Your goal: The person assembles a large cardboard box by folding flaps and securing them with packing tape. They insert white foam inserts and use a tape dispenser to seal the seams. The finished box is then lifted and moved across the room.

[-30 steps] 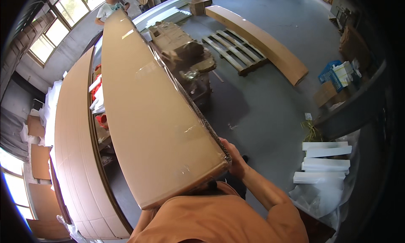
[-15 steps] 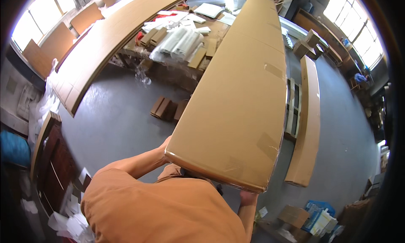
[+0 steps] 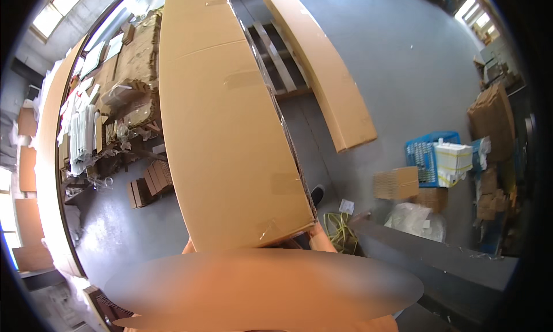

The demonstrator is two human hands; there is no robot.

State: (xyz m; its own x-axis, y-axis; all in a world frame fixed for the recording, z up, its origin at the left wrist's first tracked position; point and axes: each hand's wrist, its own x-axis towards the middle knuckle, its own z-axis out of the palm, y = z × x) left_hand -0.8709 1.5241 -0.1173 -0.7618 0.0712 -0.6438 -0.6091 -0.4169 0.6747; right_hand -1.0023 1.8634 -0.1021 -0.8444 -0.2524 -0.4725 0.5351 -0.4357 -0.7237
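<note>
I carry a long flat cardboard box (image 3: 224, 119) that reaches from my chest far ahead over the floor. Its near end, with clear tape on it, sits right above my orange shirt. My right hand (image 3: 320, 240) grips the near right corner from below, next to the box's dark side edge. Only a sliver of my left hand (image 3: 189, 246) shows under the near left corner, also against the box. The rest of both arms is hidden by the box and my body.
A second long cardboard box (image 3: 322, 72) lies on the grey floor beside a wooden pallet (image 3: 276, 55). On the right are a blue crate (image 3: 423, 156), white boxes (image 3: 455, 159), a small carton (image 3: 396, 183), a yellow cord (image 3: 341, 231) and a grey ledge (image 3: 443, 257). A cluttered workbench (image 3: 115, 101) stands to the left.
The view has swung round as I turn with the box: its far end now points toward the pallet and floor box. Both hands keep hold of the near end.
</note>
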